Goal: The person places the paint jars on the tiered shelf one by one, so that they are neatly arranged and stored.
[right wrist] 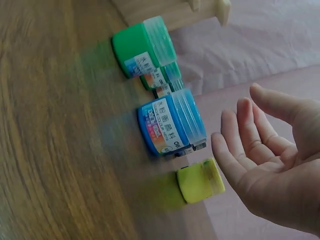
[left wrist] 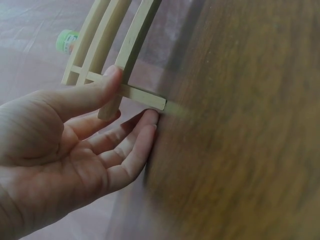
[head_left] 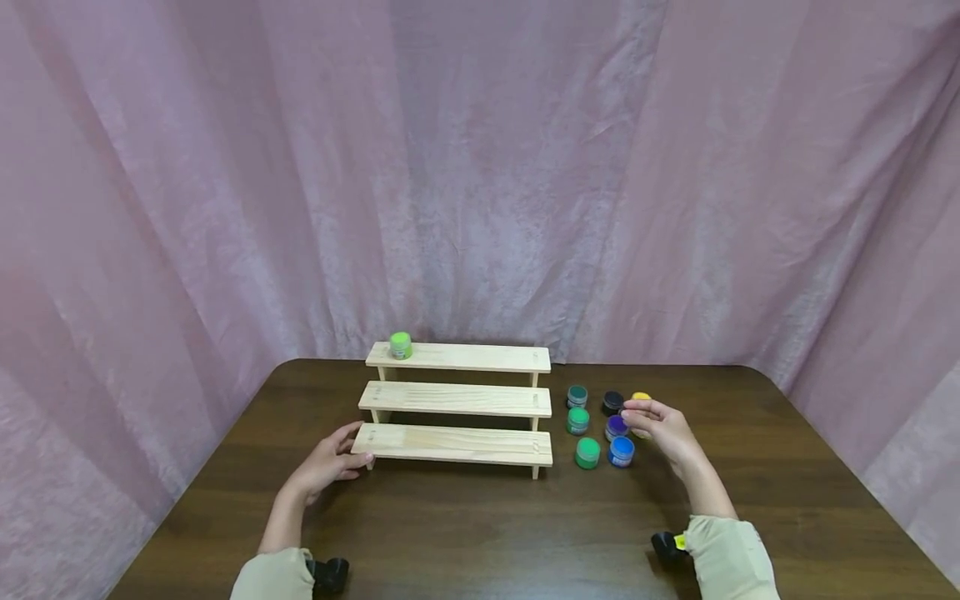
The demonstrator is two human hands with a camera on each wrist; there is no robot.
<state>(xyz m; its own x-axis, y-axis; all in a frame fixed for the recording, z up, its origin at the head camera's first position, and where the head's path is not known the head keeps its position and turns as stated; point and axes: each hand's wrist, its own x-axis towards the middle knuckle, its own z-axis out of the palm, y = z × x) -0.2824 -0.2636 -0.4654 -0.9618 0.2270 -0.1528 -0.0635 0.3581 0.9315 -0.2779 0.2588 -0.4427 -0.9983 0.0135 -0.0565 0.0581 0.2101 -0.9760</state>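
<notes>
The left hand (head_left: 330,461) rested with relaxed, open fingers against the left end of the stepped wooden rack (head_left: 457,402), holding nothing; a light-green jar (head_left: 401,345) stood on its top step. Toward the worktop's (head_left: 480,533) far right, the right hand (head_left: 663,429) hovered, its grip wide and empty, beside the yellow jar (right wrist: 200,181) and blue jar (head_left: 622,451).

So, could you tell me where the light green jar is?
In the head view, the light green jar stands alone at the left end of the wooden rack's top step.
</notes>
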